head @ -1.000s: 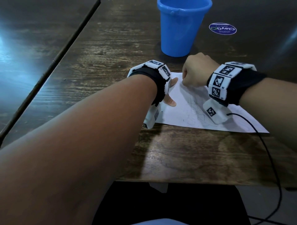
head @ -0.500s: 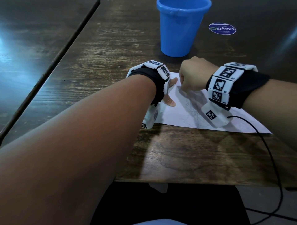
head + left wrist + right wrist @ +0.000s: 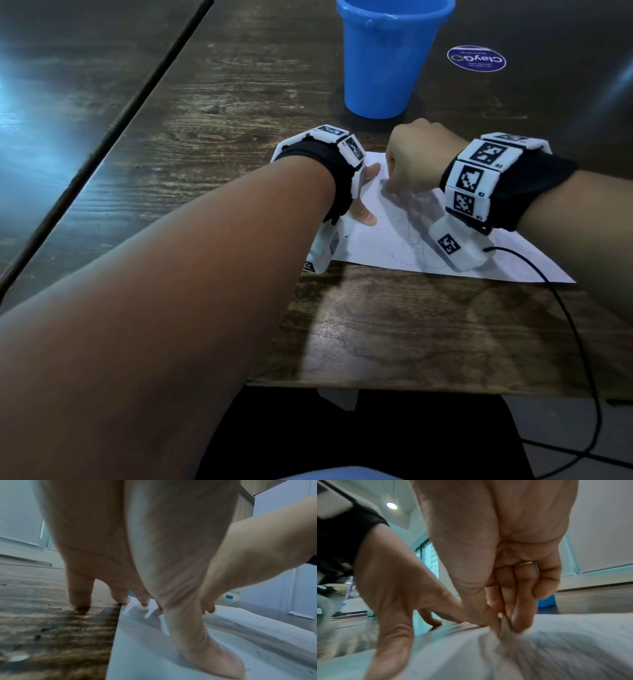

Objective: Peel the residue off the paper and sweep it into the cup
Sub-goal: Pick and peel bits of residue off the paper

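A white paper sheet point(image 3: 387, 240) lies on the dark wooden table, marked with thin dark strands point(image 3: 416, 245). My left hand point(image 3: 366, 192) presses the sheet's left edge with straight, spread fingers. Its thumb point(image 3: 214, 655) is flat on the paper point(image 3: 145, 649), and the outer fingers stand on the wood. My right hand point(image 3: 390, 185) is curled over the sheet's far left part. Thumb and forefinger pinch a small pale sliver of residue point(image 3: 504, 628), and the paper point(image 3: 573, 649) puckers up around it. The blue cup point(image 3: 383, 68) stands upright just beyond both hands.
A round purple sticker point(image 3: 476, 59) lies right of the cup. A black cable point(image 3: 582, 342) runs from my right wrist over the table's near edge point(image 3: 411, 390). A dark seam point(image 3: 102, 144) divides this table from another on the left.
My right hand has slid a little left and toward me, its fingertips dipping down onto the paper. The left hand has stayed pressed in place.
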